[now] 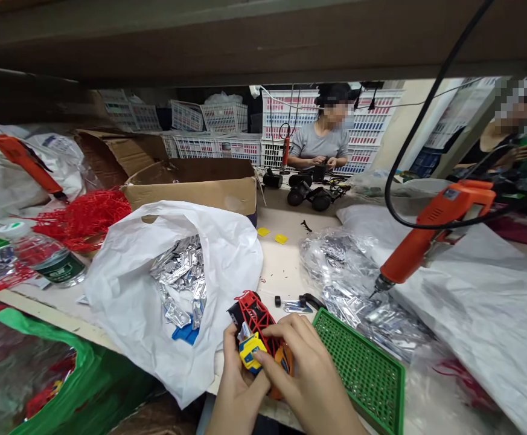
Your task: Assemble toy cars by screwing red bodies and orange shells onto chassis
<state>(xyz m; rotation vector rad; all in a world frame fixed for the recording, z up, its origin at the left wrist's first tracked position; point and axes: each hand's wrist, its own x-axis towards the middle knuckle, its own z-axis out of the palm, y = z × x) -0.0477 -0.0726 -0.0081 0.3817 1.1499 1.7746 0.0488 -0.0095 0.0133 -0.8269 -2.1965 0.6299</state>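
Note:
Close to the table's front edge, my left hand (238, 383) is closed around a small toy car (258, 314) with a red lattice frame, dark wheels and an orange part. A yellow and blue piece (250, 353) lies against the car's near end, between my two hands. My right hand (306, 356) is closed on the same car from the right, its thumb on the yellow and blue piece and its fingers over the red frame. Whether that piece is fixed to the car, I cannot tell. My fingers partly cover the car's underside and near end.
On the left stands a white bag (227, 254) of silvery parts. A green tray (358, 368) with small screws is at my right. An orange electric screwdriver (426, 229) hangs above more silvery parts (381, 314). Behind are a cardboard box (195, 192) and a co-worker (320, 142).

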